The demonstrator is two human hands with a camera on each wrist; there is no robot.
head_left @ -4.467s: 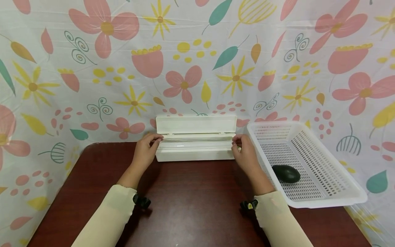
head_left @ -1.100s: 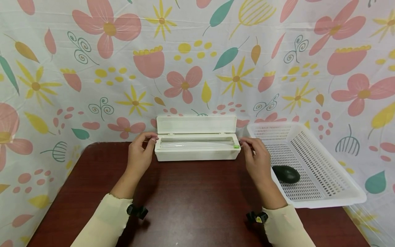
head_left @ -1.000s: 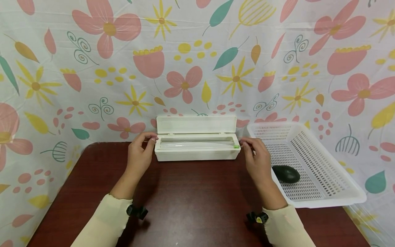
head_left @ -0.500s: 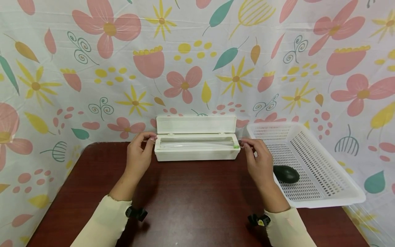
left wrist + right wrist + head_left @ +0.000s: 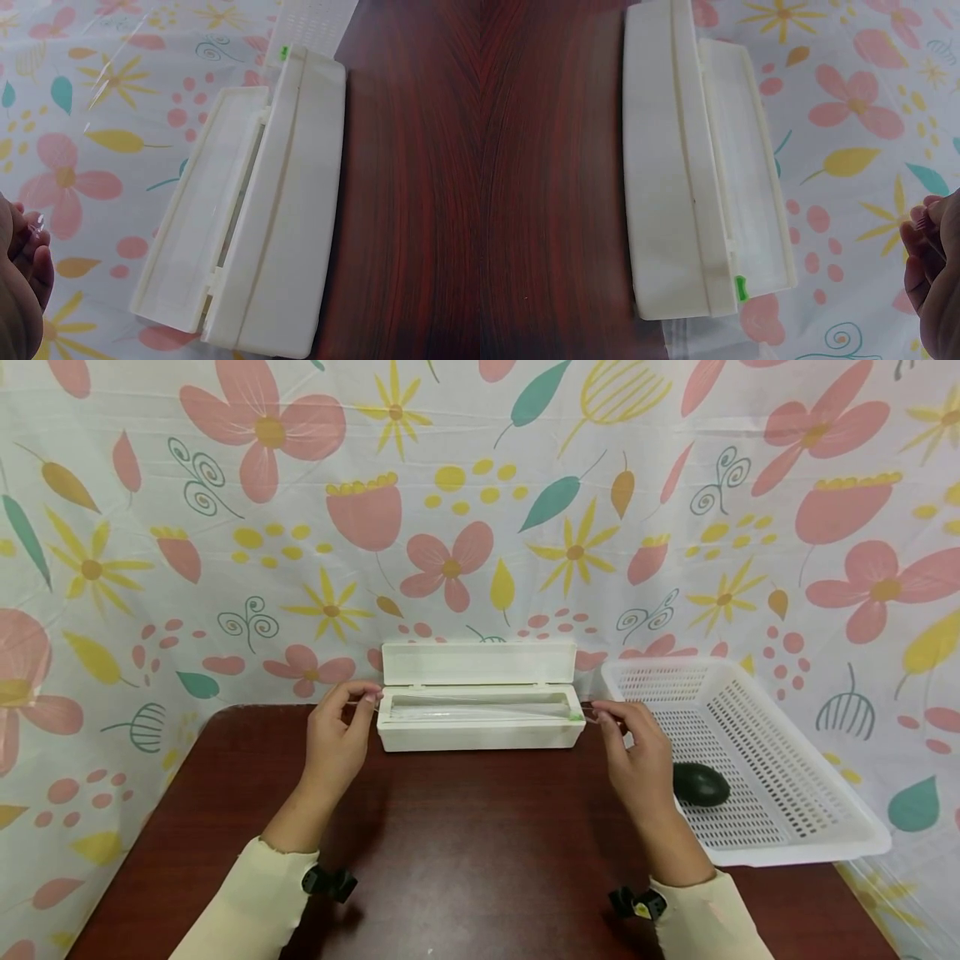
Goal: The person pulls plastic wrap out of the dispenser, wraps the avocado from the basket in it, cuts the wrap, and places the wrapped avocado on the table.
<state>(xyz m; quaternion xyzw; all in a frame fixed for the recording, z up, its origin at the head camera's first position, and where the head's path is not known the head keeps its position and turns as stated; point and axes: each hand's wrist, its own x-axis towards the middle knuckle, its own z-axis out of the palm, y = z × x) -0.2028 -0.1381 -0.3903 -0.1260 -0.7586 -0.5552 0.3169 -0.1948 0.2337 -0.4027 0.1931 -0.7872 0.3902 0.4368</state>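
I find the cling film (image 5: 480,712) stretched above the dispenser box (image 5: 480,731) at the desk's 12 o'clock; left hand (image 5: 339,739) and right hand (image 5: 633,752) pinch its corners. Judged light, limp, clingy, tearable: hold edges only.

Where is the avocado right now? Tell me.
In the head view the avocado lies in the white basket on the table's right side, just right of the right hand and right of the open white dispenser box.
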